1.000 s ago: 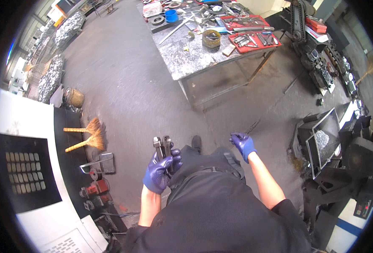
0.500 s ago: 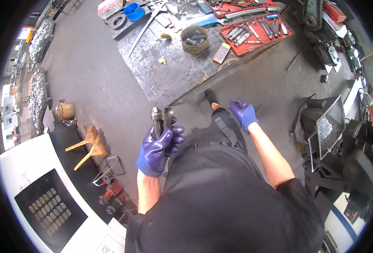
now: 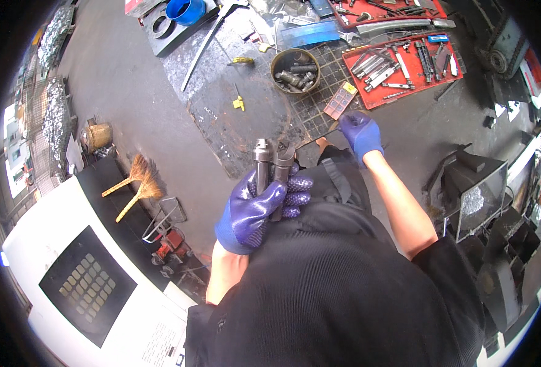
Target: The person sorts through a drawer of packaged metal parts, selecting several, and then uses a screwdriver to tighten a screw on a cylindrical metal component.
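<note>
My left hand [image 3: 255, 205], in a purple-coated glove with a blue cuff, is wrapped round two dark metal cutting-tool holders. One tool holder [image 3: 262, 165] has a bright silver head; the other tool holder [image 3: 283, 162] is darker, with a notched tip. They stand side by side, heads up, near the workbench's close corner. My right hand [image 3: 360, 133], gloved alike, is curled closed at the bench's front edge, with nothing showing in it. Just beyond lies a small flat orange-pink insert box [image 3: 340, 101]. A yellow-handled small key [image 3: 238, 104] lies on the bench [image 3: 215, 131].
A round tin [image 3: 295, 70] of metal parts and a red tray [image 3: 405, 70] of tools sit on the bench. A caliper [image 3: 204, 46] and a blue ring [image 3: 185, 10] lie farther back. Two brooms [image 3: 142, 189] stand left beside a white machine [image 3: 56, 244]; a metal chip bin [image 3: 475, 189] is at right.
The bench has come closer in the view. My left hand has moved right with both tool holders, and my right hand has moved up to the bench edge beside the insert box.
</note>
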Available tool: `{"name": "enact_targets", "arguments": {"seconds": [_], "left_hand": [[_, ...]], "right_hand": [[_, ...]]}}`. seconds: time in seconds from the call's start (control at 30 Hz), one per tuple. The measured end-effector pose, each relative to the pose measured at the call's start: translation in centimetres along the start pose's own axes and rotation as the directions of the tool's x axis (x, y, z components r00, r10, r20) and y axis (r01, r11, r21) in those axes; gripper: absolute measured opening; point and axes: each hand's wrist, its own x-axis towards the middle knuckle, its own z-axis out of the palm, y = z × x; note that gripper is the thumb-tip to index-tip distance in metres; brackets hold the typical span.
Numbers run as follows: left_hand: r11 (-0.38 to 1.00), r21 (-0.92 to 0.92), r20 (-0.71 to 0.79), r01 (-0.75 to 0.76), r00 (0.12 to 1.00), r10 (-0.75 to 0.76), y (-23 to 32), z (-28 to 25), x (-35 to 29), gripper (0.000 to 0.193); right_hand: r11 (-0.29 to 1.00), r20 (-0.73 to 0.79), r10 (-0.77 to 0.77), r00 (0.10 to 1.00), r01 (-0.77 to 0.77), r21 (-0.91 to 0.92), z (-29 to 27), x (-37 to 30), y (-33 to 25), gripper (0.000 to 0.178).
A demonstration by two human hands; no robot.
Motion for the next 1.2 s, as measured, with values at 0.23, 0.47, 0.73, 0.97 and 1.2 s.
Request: {"name": "enact_targets", "arguments": {"seconds": [0.23, 0.47, 0.73, 0.97, 1.2], "left_hand": [[0.999, -0.028, 0.087, 0.035, 0.996, -0.033, 1.8, -0.3, 1.2, 0.048], [0.99, -0.121, 0.215, 0.077, 0.975, -0.049, 1.7, -1.8, 1.1, 0.051], [0.954, -0.289, 0.311, 0.079, 0.95, 0.016, 1.1, -3.2, 0.6, 0.068], [0.941, -0.338, 0.266, -0.015, 0.957, 0.111, 0.3, -3.5, 1.1, 0.07], [0.989, -0.114, 0.35, -0.098, 0.927, 0.133, 1.5, -2.7, 1.3, 0.056]], "right_hand": [[0.985, 0.074, 0.104, 0.992, -0.113, 0.131, -0.7, 1.1, 0.1, 0.026], [0.958, 0.066, 0.153, 0.986, -0.164, 0.233, -0.6, 0.2, -1.2, 0.021], [0.973, 0.047, 0.104, 0.993, -0.111, 0.203, -0.7, 0.5, -1.0, 0.022], [0.983, 0.024, 0.084, 0.996, -0.087, 0.163, -0.3, 0.5, -1.0, 0.022], [0.973, 0.024, 0.099, 0.995, -0.102, 0.207, -0.4, 0.4, -0.6, 0.023]]}}
